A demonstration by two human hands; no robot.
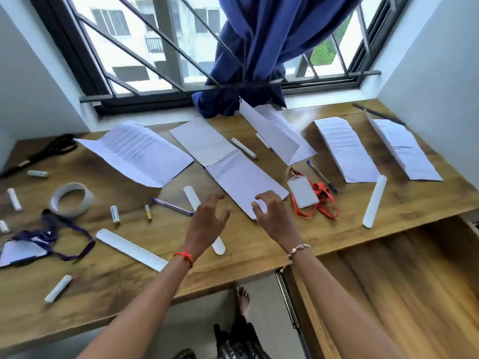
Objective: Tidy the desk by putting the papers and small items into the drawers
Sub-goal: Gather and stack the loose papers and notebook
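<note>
1. Nearest me, the drawer [388,281] stands pulled out, below and to the right of the open notebook [233,161].
2. The left hand [207,224] hovers just left of the notebook's near end, fingers [225,212] spread and curved, holding nothing.
3. The right hand [272,216] is closer to the notebook. It arches spread over the near corner; I cannot tell whether it touches the page.
4. The notebook lies flat on the tabletop [259,244]. Its long axis runs from the hands away and leftward, with the spiral across the middle.
5. I'd guess the right hand lifts the near end, since the drawer is on that side.
6. Beyond the notebook to the right, folded papers [344,149] lie waiting.
</note>
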